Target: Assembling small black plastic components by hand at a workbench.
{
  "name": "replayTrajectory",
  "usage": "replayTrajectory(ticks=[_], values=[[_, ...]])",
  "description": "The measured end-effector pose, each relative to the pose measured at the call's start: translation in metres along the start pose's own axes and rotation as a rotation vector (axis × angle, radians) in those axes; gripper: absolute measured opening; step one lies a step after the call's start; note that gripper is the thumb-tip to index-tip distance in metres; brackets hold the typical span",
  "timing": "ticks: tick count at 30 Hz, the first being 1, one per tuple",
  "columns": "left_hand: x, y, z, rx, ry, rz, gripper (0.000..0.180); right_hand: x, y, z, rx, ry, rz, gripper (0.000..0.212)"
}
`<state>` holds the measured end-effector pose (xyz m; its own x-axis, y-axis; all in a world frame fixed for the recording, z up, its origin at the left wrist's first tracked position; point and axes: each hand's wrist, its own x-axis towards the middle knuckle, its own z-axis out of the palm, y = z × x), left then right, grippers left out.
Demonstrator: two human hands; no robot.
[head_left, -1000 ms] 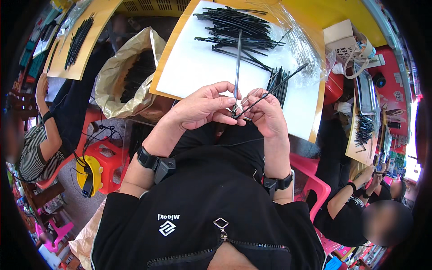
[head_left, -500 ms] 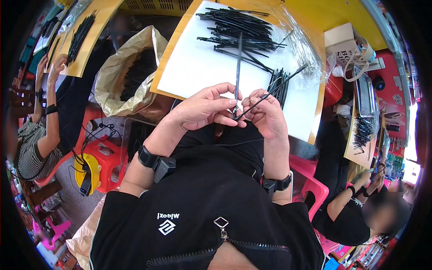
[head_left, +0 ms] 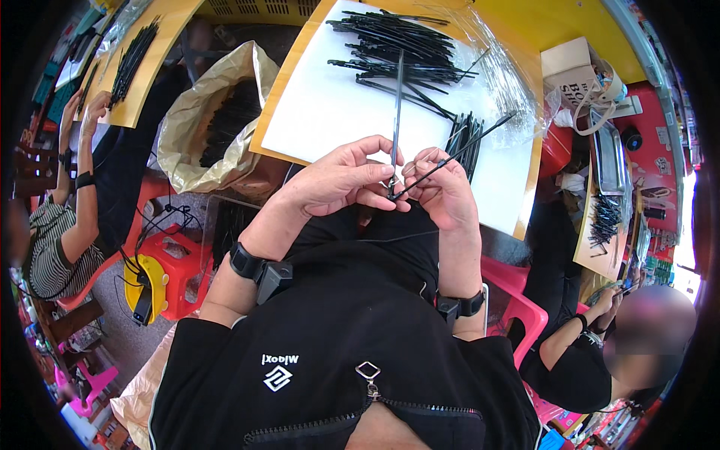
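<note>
My left hand (head_left: 352, 176) is closed in a pinch round the lower end of a thin black rod (head_left: 398, 97) that points away from me over the white sheet. My right hand (head_left: 441, 189) is closed on a second slender black rod (head_left: 472, 137), slanting up to the right. Their lower ends meet at my fingertips, where a small shiny piece shows between them; whether they are joined I cannot tell. Beyond my hands lies a heap of black rods (head_left: 394, 41). A smaller bundle of rods (head_left: 466, 146) rests behind my right hand.
A white sheet (head_left: 307, 112) covers the wooden board. Clear plastic wrapping (head_left: 499, 71) lies at its right. A lined sack (head_left: 176, 150) of dark rods stands left, above a red stool (head_left: 176, 262). Co-workers sit on both sides; a paper bag (head_left: 566, 64) stands far right.
My hands and both rods have hardly moved; the slanted rod's far tip has shifted very slightly. At the right, the co-worker's head and hands have changed position.
</note>
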<state>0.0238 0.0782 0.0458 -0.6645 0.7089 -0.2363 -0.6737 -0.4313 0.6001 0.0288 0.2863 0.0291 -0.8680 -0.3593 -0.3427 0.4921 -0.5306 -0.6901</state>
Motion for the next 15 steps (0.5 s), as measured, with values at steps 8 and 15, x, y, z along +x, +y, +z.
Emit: replayTrajectory(ticks=[8, 15], values=[[0.0019, -0.0034, -0.0014, 0.033, 0.023, 0.04, 0.024, -0.0017, -0.0002, 0.0036, -0.036, 0.032, -0.052, 0.008], [0.0011, -0.0049, -0.0035, -0.022, -0.052, 0.051, 0.025, -0.0004, 0.0025, -0.0012, 0.088, -0.027, -0.06, 0.005]])
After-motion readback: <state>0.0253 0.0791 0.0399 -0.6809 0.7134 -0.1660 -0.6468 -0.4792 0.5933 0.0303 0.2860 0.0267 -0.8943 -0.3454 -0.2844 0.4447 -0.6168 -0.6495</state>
